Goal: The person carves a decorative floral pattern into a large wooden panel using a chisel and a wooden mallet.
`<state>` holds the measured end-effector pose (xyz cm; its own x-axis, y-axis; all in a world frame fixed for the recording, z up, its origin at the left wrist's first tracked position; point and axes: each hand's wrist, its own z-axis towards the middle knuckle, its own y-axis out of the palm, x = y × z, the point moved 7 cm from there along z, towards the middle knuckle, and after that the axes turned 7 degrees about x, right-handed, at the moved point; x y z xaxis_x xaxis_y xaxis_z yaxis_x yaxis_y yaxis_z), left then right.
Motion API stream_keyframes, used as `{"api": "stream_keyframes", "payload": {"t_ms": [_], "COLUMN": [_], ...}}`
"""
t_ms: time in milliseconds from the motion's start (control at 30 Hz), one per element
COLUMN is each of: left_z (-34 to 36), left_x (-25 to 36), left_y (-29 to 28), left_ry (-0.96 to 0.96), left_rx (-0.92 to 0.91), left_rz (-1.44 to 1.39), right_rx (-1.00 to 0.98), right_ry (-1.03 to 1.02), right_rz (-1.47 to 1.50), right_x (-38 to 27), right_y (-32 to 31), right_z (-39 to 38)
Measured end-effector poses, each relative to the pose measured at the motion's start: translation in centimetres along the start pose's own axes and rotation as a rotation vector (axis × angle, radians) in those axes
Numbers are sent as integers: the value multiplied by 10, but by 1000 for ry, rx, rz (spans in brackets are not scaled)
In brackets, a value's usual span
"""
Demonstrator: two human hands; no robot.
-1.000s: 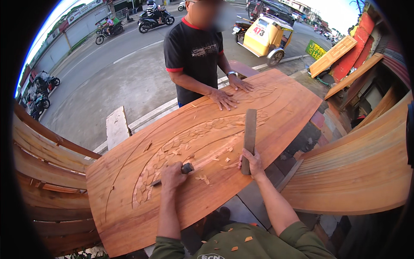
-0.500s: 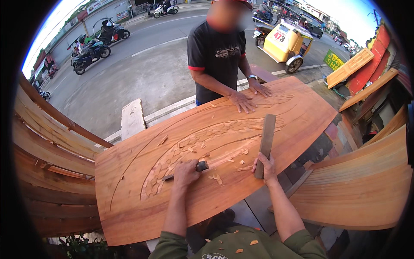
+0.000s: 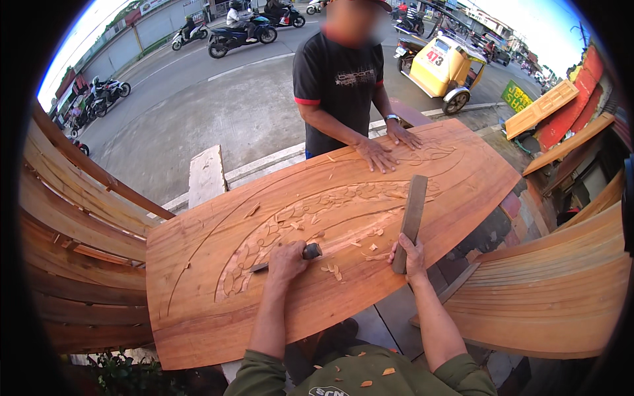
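A broad reddish wooden panel [image 3: 218, 330] lies before me, carved with curved grooves and a band of leaf-like shapes. My left hand [image 3: 288, 262] is wrapped round a chisel [image 3: 312, 251]; its dark handle end points right and its blade rests low over the carving, pointing left. In my right hand [image 3: 411, 256] is a flat wooden bar [image 3: 414, 211], held near its lower end and tilted up over the panel, apart from the chisel. Loose wood shavings [image 3: 332, 271] are scattered between my hands.
Across the panel stands a person in a black shirt [image 3: 340, 86], both hands flat on the wood. Stacked boards [image 3: 86, 264] line the left; a large curved plank [image 3: 548, 284] lies right. A yellow sidecar [image 3: 444, 66] and motorcycles [image 3: 241, 36] are on the road behind.
The motorcycles on the road have moved along. My view has shifted slightly. Both my hands keep their holds on the chisel and the bar, almost still over the panel.
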<state>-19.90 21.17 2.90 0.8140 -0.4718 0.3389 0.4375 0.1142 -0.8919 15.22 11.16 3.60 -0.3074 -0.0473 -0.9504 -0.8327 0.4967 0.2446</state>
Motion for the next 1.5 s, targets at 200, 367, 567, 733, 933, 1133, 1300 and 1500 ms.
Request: {"api": "stream_keyframes", "payload": {"t_ms": [200,367,567,733,933,1133,1300,1500], "left_z": [1,2,2,1,0,2,2,2], "left_x": [1,4,3,2,0,4,5,7], "left_y": [-1,-5,-3,-2,0,0,-5,-7], "left_ry": [-28,-56,-82,-59,-72,-88,-75,-92], "left_rx": [1,0,6,63,78,82,94,77], "left_rz": [11,9,35,21,35,62,52,33], "right_rx": [4,12,-3,7,1,2,0,-4], "right_ry": [-12,-7,1,-6,-6,-10,-9,-15], "right_rz": [-1,4,12,20,9,8,2,-11], "right_x": [-3,-2,0,0,-1,0,-2,-2], "right_y": [2,1,-1,0,2,-1,2,1], "right_z": [-1,-1,0,-2,-1,1,0,0]}}
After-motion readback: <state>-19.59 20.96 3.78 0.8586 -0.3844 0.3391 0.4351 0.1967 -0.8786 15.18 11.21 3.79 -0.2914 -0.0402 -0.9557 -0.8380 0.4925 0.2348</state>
